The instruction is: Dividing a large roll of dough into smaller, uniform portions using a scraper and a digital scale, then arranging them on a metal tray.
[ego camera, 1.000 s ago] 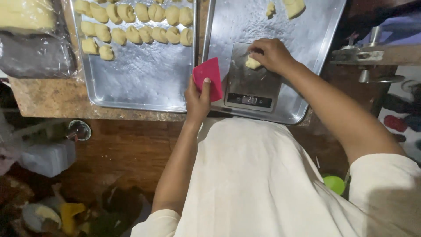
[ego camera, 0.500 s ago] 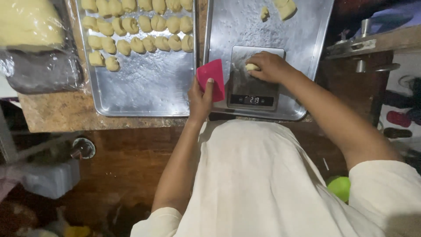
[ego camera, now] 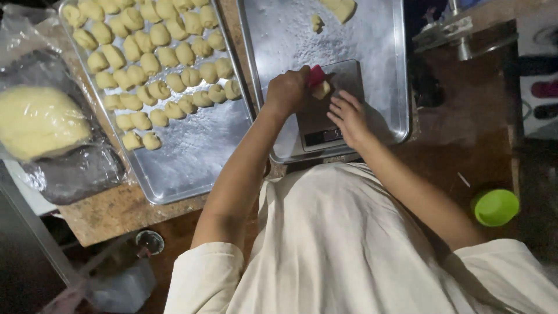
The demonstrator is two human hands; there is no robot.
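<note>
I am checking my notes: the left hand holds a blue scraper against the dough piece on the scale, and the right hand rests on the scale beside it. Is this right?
Not quite: the scraper is red-pink, not blue, as the head view shows. The left hand holds it against the dough piece on the scale, and the right hand rests beside it.

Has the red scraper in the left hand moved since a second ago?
Yes. The red scraper in the left hand has gone from the gap beside the scale onto its platform, against the dough piece.
</note>
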